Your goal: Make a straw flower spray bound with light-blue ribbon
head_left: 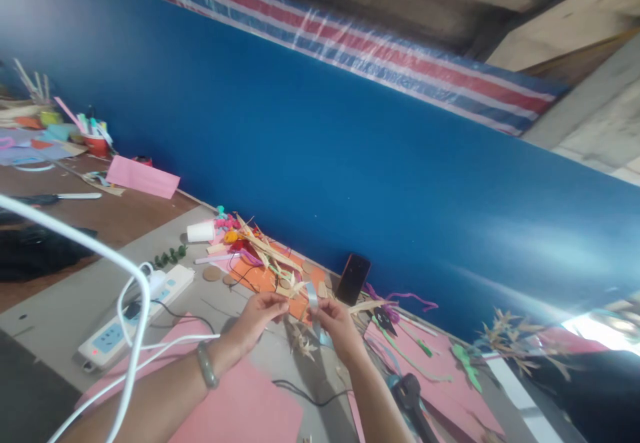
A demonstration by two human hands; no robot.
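My left hand (257,316), with a bangle (207,365) on its wrist, is closed in a pinch over the middle of the table. A pale, straw-coloured dried leaf piece (298,289) sticks out from its fingertips. Close beside it, my right hand (339,326) is closed on a thin, pale blue-grey strip (313,299), which stands up above the fingers and hangs below them. The two hands are a small gap apart. Under them lies a dried leaf cluster (303,343) on the grey table. What the fingertips cover is hidden.
A power strip (137,316) and a white cable (143,289) lie at left. Pink sheets (240,403) cover the front. Craft scraps (260,256), a white cup (201,231) and a phone (353,277) line the blue partition (300,129). A black-handled tool (413,396) lies at right.
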